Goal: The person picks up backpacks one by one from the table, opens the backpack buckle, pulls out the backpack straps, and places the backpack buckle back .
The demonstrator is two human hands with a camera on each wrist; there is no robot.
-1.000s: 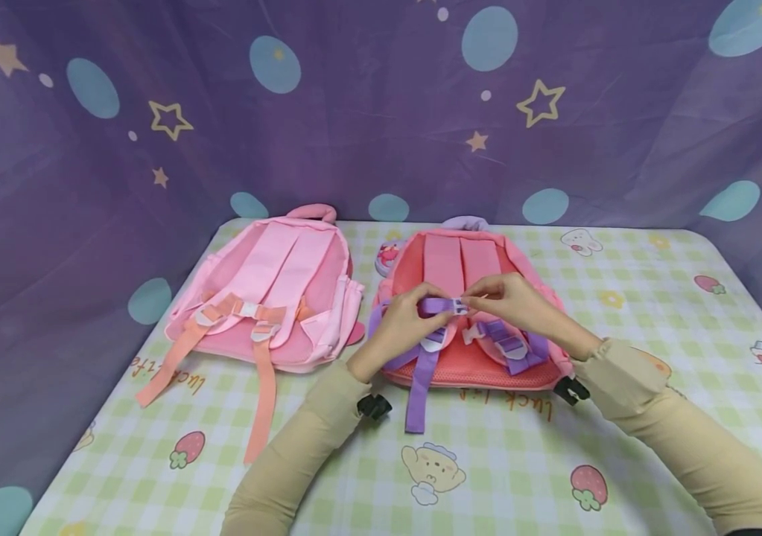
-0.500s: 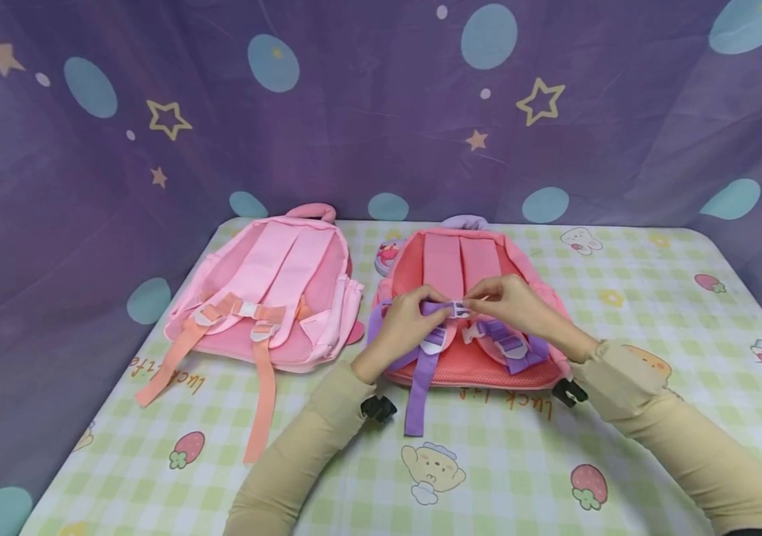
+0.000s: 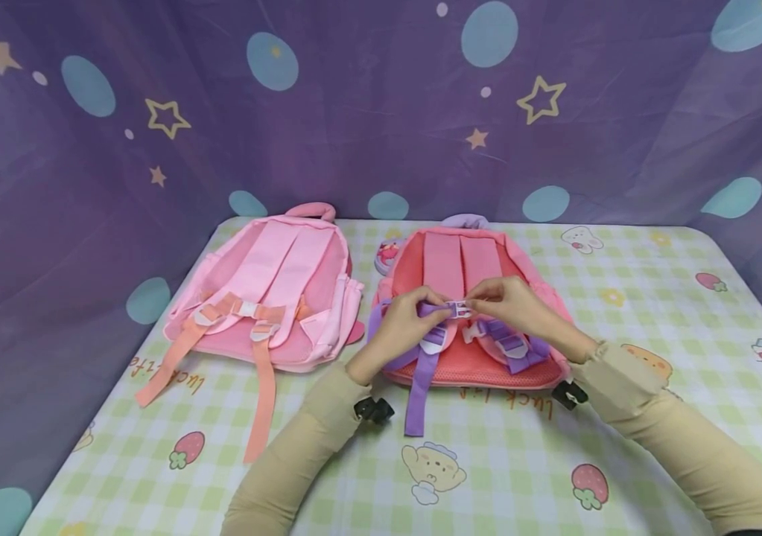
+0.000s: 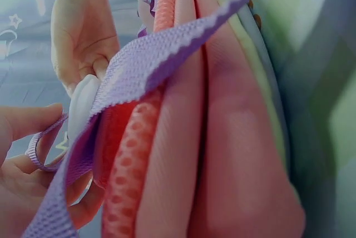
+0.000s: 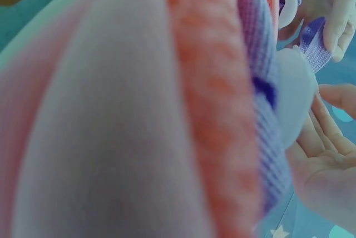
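A coral-pink backpack lies with its straps upward. Over its middle, my left hand pinches a purple strap between thumb and fingers. At that strap's end is a white buckle piece. The fingertips of my right hand pinch this piece's right end and partly cover it. Just below, another white buckle piece hangs apart on the right shoulder strap. The left wrist view has a purple strap crossing before both hands. In the right wrist view, the backpack's side fills much of the frame.
To the left lies a light pink backpack; its orange straps trail onto the checked tablecloth. A round badge sits between the bags. A purple patterned curtain stands behind.
Both hands have sunk very slightly with the buckle piece, and the purple strap now slopes more beside my left thumb. Both bags stay where they were.
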